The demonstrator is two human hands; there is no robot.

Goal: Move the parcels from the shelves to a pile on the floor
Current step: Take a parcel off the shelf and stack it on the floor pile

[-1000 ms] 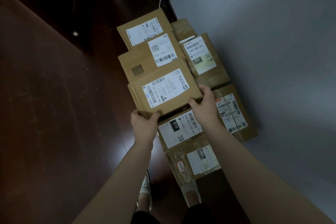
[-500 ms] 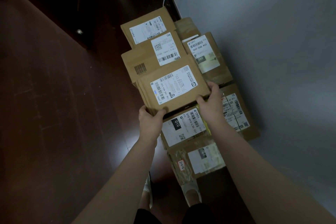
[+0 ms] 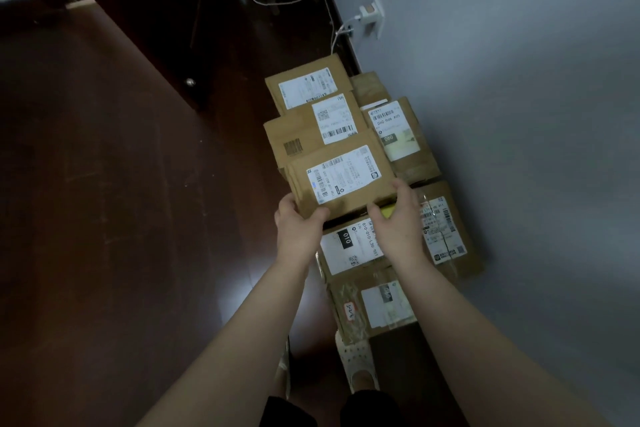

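Parcel (image 3: 343,177) gripped at corners by left hand (image 3: 298,224), right hand (image 3: 398,222).

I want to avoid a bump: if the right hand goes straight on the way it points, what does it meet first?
The top parcel, which the right hand grips at its near right corner. Past that corner, probably the 060 parcel, though depth is unclear.

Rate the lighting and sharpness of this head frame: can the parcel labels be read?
Head view: dim throughout; a pale glare patch on the wood floor; label on the held parcel soft, barcodes visible, small print unreadable; the large 010 on the parcel below is legible.
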